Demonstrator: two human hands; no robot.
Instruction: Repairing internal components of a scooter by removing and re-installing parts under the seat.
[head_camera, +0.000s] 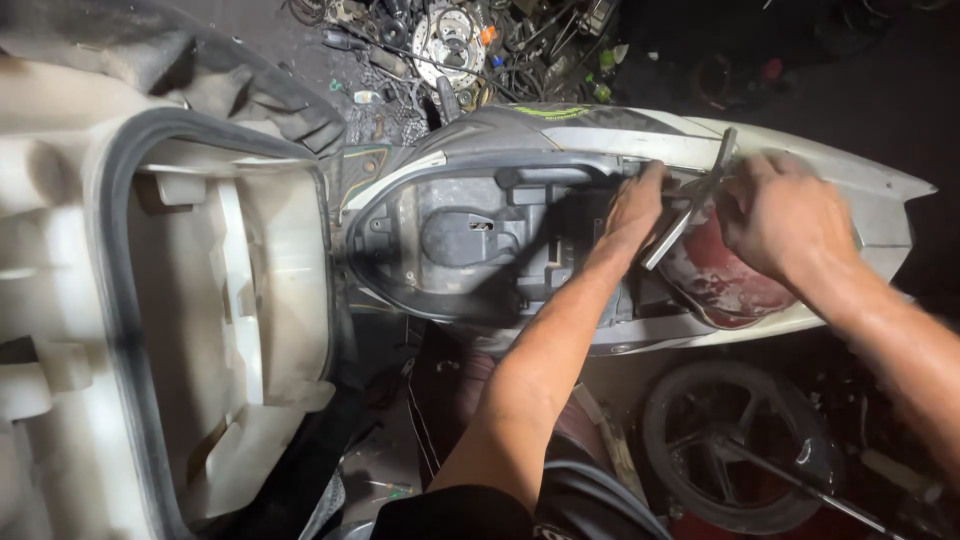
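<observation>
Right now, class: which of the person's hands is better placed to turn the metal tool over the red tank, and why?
The right hand. It is closed around the top of the metal tool, just above the red tank. The left hand presses on the compartment rim beside the tool's lower end, seemingly bracing.

My right hand (775, 215) is smeared by motion blur, so I cannot tell how its fingers grip the grey bar (690, 205). The bar's lower end sinks into shadow just below them. My left hand (635, 205) hides its fingertips behind the compartment rim (560, 165). The lifted seat (120, 300) is cut off at the left edge, and clutter (450, 40) beyond the fingers is too small to identify.
</observation>
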